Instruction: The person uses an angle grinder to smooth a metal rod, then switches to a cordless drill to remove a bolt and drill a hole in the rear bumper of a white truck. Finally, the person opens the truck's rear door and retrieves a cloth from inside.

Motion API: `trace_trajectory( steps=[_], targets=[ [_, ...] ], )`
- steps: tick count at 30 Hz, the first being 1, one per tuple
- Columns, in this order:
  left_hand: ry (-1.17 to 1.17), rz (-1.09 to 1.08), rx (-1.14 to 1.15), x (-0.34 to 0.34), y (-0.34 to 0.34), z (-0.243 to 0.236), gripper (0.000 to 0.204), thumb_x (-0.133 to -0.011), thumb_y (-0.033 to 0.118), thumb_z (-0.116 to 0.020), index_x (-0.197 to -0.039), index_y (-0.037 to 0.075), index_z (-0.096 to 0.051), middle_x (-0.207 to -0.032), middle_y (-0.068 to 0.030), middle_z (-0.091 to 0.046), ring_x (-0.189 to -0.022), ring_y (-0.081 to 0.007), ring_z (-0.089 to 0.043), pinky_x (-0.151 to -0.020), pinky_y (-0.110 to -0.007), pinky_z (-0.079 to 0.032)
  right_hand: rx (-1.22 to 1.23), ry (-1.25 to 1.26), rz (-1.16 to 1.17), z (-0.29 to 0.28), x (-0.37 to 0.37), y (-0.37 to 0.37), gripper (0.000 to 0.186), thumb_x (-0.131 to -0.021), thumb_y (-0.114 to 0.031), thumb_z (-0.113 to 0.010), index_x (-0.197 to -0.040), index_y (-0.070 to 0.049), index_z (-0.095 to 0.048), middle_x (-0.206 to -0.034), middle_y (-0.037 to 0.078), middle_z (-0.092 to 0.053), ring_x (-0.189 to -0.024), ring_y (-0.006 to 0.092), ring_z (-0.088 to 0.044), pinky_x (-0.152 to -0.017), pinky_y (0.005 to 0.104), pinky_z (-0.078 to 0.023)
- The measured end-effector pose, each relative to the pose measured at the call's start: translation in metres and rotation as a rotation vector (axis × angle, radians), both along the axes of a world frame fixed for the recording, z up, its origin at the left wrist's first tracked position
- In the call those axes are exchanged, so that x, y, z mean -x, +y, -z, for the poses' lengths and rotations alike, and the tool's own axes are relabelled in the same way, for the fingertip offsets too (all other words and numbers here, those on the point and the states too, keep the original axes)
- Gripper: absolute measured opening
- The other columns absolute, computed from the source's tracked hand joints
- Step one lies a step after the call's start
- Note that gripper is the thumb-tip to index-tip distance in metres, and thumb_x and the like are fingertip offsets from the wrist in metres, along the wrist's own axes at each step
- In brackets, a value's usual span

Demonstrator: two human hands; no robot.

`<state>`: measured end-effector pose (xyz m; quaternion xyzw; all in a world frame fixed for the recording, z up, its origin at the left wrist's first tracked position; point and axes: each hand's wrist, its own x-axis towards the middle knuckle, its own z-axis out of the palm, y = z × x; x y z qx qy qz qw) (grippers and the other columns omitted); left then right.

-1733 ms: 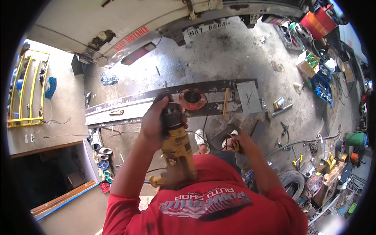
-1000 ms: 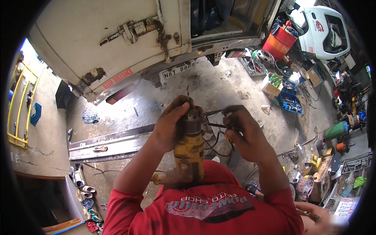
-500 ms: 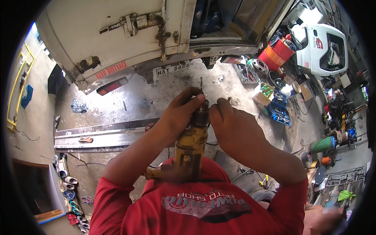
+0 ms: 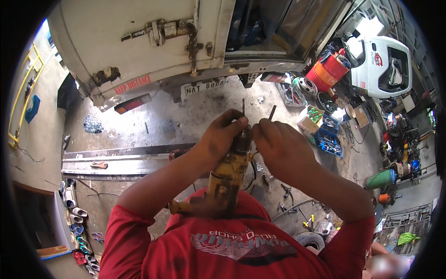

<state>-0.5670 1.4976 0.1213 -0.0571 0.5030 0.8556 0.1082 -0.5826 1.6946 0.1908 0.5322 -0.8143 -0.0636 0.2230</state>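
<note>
A worn yellow power drill (image 4: 226, 179), its casing scuffed and grimy, lies at lower centre against a red shirt, slim bit (image 4: 243, 108) pointing up the frame. The left hand (image 4: 217, 139) curls its fingers around the drill's dark chuck end; the right hand (image 4: 289, 148), just beside, pinches a straight dark rod (image 4: 273, 112). The left forearm hides part of a long, ridged metal panel (image 4: 134, 166) at left. A rust-patched white truck door (image 4: 121, 60) fills the upper left.

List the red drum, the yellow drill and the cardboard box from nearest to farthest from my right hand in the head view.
1. Yellow drill: just left of your right hand.
2. Cardboard box: up and right.
3. Red drum: farther up and right.
</note>
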Motion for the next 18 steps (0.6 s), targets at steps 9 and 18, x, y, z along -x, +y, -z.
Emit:
trace_trajectory(
  steps=[9, 18],
  targets=[
    [0.001, -0.022, 0.002, -0.001, 0.006, 0.005, 0.033, -0.104, 0.027, -0.065, -0.126, 0.003, -0.06, -0.103, -0.0062, -0.067, -0.09, -0.0141, -0.063, -0.079, -0.03, -0.053, 0.079, 0.052, -0.069, 0.017, 0.003, 0.012, 0.039, -0.082, -0.011, -0.065, -0.116, 0.007, -0.065, -0.115, 0.017, -0.063, -0.095, 0.0264, -0.065, -0.085, 0.0369, -0.056],
    [0.004, -0.002, 0.054, -0.006, 0.014, 0.003, 0.029, -0.104, 0.028, -0.064, -0.122, 0.005, -0.061, -0.098, -0.004, -0.064, -0.087, -0.0125, -0.06, -0.078, -0.03, -0.05, 0.002, 0.043, -0.122, 0.011, 0.003, 0.017, 0.028, -0.081, -0.012, -0.066, -0.103, 0.005, -0.067, -0.111, 0.015, -0.065, -0.091, 0.026, -0.066, -0.083, 0.0361, -0.056]
  ],
)
